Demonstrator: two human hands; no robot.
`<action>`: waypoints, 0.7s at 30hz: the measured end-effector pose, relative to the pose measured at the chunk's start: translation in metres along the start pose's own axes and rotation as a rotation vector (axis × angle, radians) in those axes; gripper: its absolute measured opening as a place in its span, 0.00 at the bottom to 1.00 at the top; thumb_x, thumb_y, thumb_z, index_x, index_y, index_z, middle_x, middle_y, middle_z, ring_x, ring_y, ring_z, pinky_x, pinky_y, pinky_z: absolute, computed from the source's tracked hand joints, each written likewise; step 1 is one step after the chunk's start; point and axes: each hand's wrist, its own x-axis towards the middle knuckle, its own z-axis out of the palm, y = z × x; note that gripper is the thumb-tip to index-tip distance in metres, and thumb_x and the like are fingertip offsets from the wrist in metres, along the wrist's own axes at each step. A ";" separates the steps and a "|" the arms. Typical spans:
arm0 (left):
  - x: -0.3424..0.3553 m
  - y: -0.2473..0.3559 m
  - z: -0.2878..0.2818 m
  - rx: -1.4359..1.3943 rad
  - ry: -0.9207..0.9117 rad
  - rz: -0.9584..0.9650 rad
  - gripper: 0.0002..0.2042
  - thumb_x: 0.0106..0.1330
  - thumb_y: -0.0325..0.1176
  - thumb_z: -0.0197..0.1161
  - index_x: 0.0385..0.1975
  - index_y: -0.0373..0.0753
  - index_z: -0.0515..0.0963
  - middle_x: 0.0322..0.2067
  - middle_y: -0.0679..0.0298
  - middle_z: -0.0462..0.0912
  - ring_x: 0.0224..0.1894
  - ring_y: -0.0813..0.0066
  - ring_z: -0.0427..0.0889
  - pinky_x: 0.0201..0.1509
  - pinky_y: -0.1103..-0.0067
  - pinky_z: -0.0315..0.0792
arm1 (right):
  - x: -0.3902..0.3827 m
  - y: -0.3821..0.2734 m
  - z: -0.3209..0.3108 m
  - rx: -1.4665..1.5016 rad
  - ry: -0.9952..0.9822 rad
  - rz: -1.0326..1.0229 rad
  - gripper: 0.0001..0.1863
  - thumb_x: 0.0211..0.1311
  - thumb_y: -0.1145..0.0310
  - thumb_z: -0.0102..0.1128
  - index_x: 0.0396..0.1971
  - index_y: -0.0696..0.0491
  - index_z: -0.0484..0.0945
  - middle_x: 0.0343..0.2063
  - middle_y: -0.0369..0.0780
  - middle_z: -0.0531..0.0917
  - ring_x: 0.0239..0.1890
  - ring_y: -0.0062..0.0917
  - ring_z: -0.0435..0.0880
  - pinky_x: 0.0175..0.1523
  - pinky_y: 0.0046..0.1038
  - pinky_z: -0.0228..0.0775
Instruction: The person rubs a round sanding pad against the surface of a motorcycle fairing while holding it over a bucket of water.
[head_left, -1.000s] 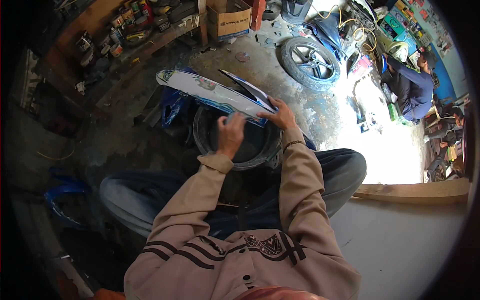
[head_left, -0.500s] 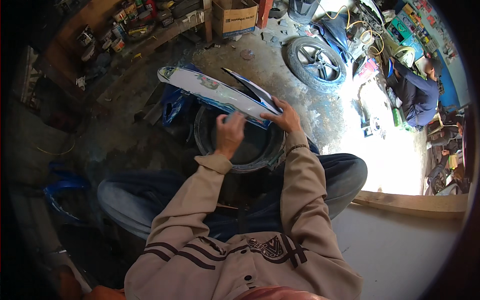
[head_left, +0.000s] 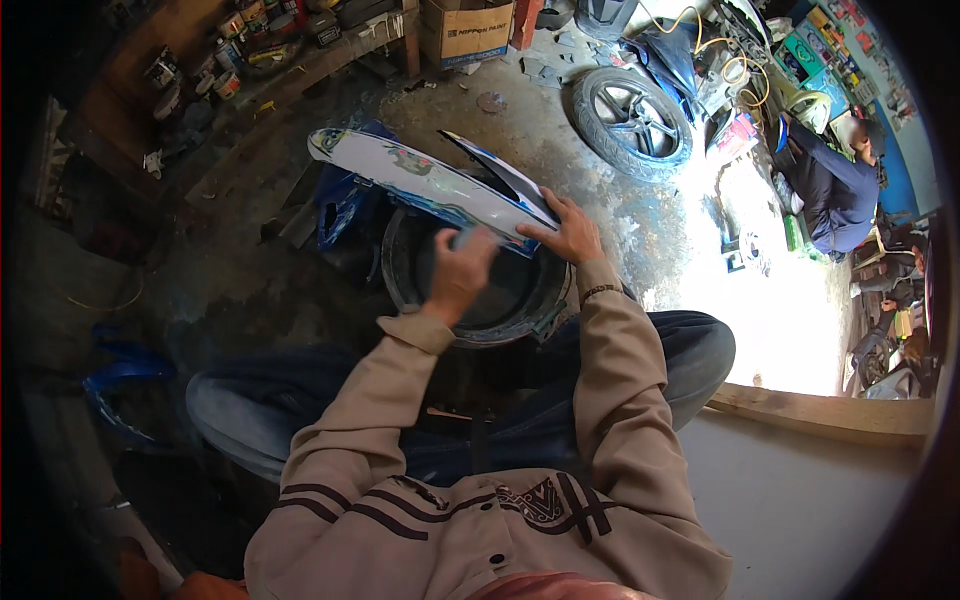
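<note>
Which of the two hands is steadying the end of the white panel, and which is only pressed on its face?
The right hand grips the near end of the white panel. The left hand lies against its face over the black tub, blurred.

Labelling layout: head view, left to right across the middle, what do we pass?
Blue part on the floor → left hand → right hand → loose wheel → a crouching person in dark blue.
</note>
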 end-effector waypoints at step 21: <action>0.011 -0.024 -0.019 -0.046 0.052 -0.010 0.07 0.76 0.31 0.62 0.47 0.42 0.85 0.47 0.60 0.90 0.50 0.64 0.88 0.63 0.56 0.64 | 0.000 0.001 0.005 -0.002 0.010 0.018 0.57 0.51 0.22 0.71 0.77 0.38 0.71 0.66 0.50 0.79 0.68 0.49 0.79 0.71 0.49 0.71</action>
